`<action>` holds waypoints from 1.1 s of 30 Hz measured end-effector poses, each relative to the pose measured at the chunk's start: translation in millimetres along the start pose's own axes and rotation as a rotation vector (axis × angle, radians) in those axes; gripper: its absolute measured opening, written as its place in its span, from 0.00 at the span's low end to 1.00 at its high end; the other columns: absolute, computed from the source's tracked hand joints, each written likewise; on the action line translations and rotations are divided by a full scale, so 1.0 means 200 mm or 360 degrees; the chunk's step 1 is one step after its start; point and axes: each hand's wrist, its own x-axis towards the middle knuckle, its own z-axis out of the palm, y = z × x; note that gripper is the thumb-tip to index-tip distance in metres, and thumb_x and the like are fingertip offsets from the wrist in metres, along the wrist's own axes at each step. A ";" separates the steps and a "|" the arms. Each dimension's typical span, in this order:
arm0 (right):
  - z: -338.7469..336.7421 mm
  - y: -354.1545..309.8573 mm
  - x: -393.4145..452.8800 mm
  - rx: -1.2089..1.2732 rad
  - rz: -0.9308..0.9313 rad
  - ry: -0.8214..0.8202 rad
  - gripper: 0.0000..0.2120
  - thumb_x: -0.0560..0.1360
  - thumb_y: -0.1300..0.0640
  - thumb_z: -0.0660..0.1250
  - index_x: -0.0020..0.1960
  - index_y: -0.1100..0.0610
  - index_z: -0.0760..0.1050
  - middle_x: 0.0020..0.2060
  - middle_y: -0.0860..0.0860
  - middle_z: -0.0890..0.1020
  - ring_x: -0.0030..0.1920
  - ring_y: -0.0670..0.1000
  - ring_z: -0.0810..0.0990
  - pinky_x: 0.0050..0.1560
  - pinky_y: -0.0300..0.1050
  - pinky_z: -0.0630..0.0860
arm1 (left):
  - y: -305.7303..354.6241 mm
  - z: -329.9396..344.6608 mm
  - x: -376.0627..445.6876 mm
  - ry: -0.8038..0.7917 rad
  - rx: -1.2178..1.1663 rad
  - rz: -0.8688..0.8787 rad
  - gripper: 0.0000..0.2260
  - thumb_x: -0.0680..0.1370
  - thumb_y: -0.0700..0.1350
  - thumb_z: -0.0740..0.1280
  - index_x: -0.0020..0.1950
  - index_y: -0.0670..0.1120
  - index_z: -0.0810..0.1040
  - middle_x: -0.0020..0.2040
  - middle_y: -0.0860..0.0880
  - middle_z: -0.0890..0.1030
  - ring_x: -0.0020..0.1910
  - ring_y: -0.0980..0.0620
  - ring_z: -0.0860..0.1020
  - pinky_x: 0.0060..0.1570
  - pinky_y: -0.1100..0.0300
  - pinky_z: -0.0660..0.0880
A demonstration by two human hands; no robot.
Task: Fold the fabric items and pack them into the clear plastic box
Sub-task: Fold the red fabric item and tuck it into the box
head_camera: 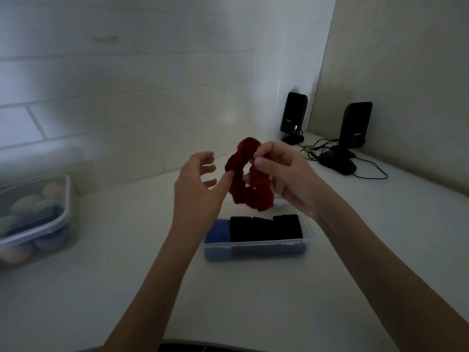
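Right hand (284, 174) pinched red cloth (247, 179) above clear box (256, 246); left hand (196, 184) fingers spread, fingertip touching cloth. Box held black, blue folded pieces. White table (253, 301) beneath; tiled wall, two speakers (293, 118) beyond right fingers.

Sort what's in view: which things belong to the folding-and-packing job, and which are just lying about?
Job:
red fabric item, pinched by right hand
left hand, open beside it
clear plastic box with folded black items and blue item

Lying about:
lidded container
two speakers
mouse
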 end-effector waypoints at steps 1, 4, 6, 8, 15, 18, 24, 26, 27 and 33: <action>0.01 0.01 -0.01 0.0066 0.0023 -0.0059 0.06 0.67 0.65 0.69 0.42 0.57 0.75 0.39 0.53 0.81 0.36 0.51 0.83 0.43 0.43 0.81 | -0.01 0.00 0.02 -0.0124 0.0027 -0.0066 0.18 0.74 0.46 0.70 0.63 0.46 0.72 0.56 0.54 0.77 0.53 0.59 0.76 0.44 0.74 0.73; 0.03 0.05 -0.02 0.0238 -0.0008 -0.0089 0.11 0.69 0.72 0.66 0.45 0.57 0.75 0.43 0.54 0.78 0.37 0.51 0.82 0.45 0.45 0.81 | -0.03 0.00 0.02 -0.0417 -0.0112 -0.0149 0.09 0.76 0.44 0.68 0.53 0.42 0.80 0.45 0.47 0.83 0.45 0.52 0.81 0.45 0.70 0.75; 0.03 0.06 -0.01 0.0285 -0.0015 -0.0008 0.14 0.70 0.75 0.63 0.47 0.58 0.75 0.43 0.55 0.78 0.36 0.50 0.80 0.40 0.42 0.80 | -0.04 0.00 0.03 -0.0414 -0.0526 -0.0375 0.07 0.77 0.40 0.64 0.48 0.39 0.80 0.38 0.45 0.83 0.39 0.51 0.81 0.44 0.60 0.78; 0.02 0.08 -0.02 0.0316 -0.0004 0.0016 0.16 0.71 0.76 0.61 0.48 0.58 0.75 0.42 0.55 0.78 0.36 0.50 0.77 0.37 0.39 0.78 | -0.05 -0.02 0.04 -0.0437 -0.1184 -0.0693 0.10 0.79 0.38 0.57 0.43 0.40 0.77 0.33 0.47 0.81 0.37 0.50 0.80 0.39 0.59 0.79; 0.05 0.16 -0.04 -0.0583 -0.0118 0.0052 0.17 0.71 0.73 0.63 0.55 0.57 0.73 0.47 0.59 0.79 0.44 0.50 0.78 0.48 0.46 0.77 | -0.02 0.00 -0.01 -0.0624 -0.2117 -0.0680 0.13 0.79 0.43 0.55 0.45 0.43 0.79 0.43 0.48 0.83 0.42 0.53 0.81 0.47 0.59 0.79; 0.08 0.17 -0.05 -0.0913 -0.0299 0.0253 0.18 0.70 0.71 0.62 0.56 0.55 0.72 0.47 0.50 0.80 0.46 0.44 0.78 0.48 0.38 0.76 | -0.04 0.03 -0.02 -0.0578 -0.1813 -0.0502 0.12 0.78 0.40 0.57 0.57 0.45 0.78 0.52 0.50 0.83 0.53 0.54 0.81 0.52 0.60 0.77; 0.09 0.16 -0.11 -0.0857 -0.0477 0.0307 0.17 0.71 0.73 0.62 0.53 0.55 0.72 0.46 0.48 0.79 0.45 0.45 0.81 0.44 0.39 0.79 | -0.01 0.06 -0.09 -0.0619 -0.0590 -0.0108 0.17 0.77 0.40 0.64 0.65 0.51 0.72 0.56 0.55 0.81 0.57 0.58 0.79 0.58 0.63 0.75; 0.10 0.14 -0.14 -0.0848 -0.0533 0.0288 0.18 0.70 0.73 0.60 0.50 0.52 0.74 0.45 0.46 0.80 0.46 0.49 0.82 0.44 0.45 0.81 | -0.03 0.05 -0.09 -0.0673 -0.0410 -0.0084 0.17 0.77 0.45 0.66 0.66 0.51 0.72 0.57 0.54 0.80 0.58 0.57 0.78 0.61 0.58 0.74; 0.10 0.13 -0.15 -0.0838 -0.0553 0.0291 0.18 0.70 0.72 0.60 0.48 0.50 0.75 0.44 0.47 0.80 0.45 0.53 0.82 0.44 0.49 0.81 | -0.04 0.04 -0.08 -0.0705 -0.0326 -0.0087 0.17 0.77 0.47 0.66 0.65 0.52 0.73 0.57 0.54 0.81 0.58 0.56 0.78 0.62 0.54 0.73; 0.12 0.11 -0.16 -0.0792 -0.0579 0.0261 0.19 0.69 0.77 0.60 0.48 0.55 0.75 0.41 0.47 0.80 0.41 0.48 0.80 0.44 0.39 0.78 | -0.04 -0.01 -0.08 -0.0676 -0.0480 -0.0227 0.13 0.73 0.36 0.69 0.50 0.54 0.80 0.45 0.52 0.84 0.47 0.56 0.82 0.47 0.67 0.77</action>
